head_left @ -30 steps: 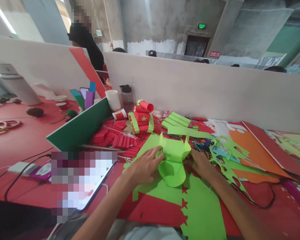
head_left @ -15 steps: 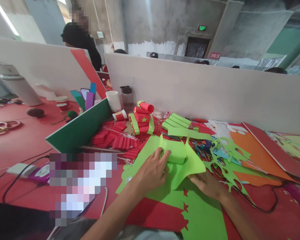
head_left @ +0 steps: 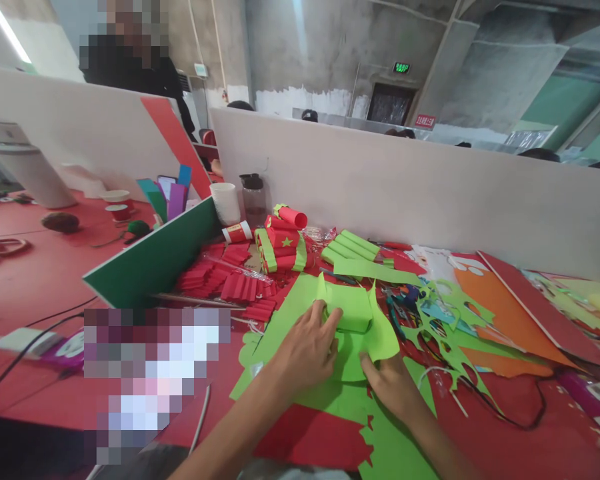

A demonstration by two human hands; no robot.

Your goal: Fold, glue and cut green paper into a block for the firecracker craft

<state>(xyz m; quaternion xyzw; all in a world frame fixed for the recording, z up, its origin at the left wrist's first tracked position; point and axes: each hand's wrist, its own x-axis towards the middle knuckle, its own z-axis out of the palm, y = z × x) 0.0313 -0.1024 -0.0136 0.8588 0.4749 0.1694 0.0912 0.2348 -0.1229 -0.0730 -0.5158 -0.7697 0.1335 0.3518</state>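
A light-green folded paper box [head_left: 349,307] lies in front of me on a green sheet [head_left: 295,300], with upright flaps at its left and right. My left hand [head_left: 311,343] is closed on the box's left side, thumb and fingers bent at its edge. My right hand [head_left: 387,383] pinches the lower edge of the right-hand flap [head_left: 383,337], which curls outward. Whatever is beneath the fingers is hidden. Below them lie a red sheet [head_left: 313,433] with star-shaped cuts along its right edge and more green paper [head_left: 395,447].
Beyond the hands stands a red-and-green paper model tank [head_left: 283,243]. Folded red strips [head_left: 205,273] lie left, beside a green board [head_left: 155,267]. At right are pliers [head_left: 394,310], cut green scraps [head_left: 447,333] and orange sheets [head_left: 485,287]. A person [head_left: 140,73] stands behind the white partition [head_left: 380,180].
My right hand has moved left and slightly down, bringing the right flap in closer to the box. My left hand stays nearly in place. The person behind the partition has shifted left.
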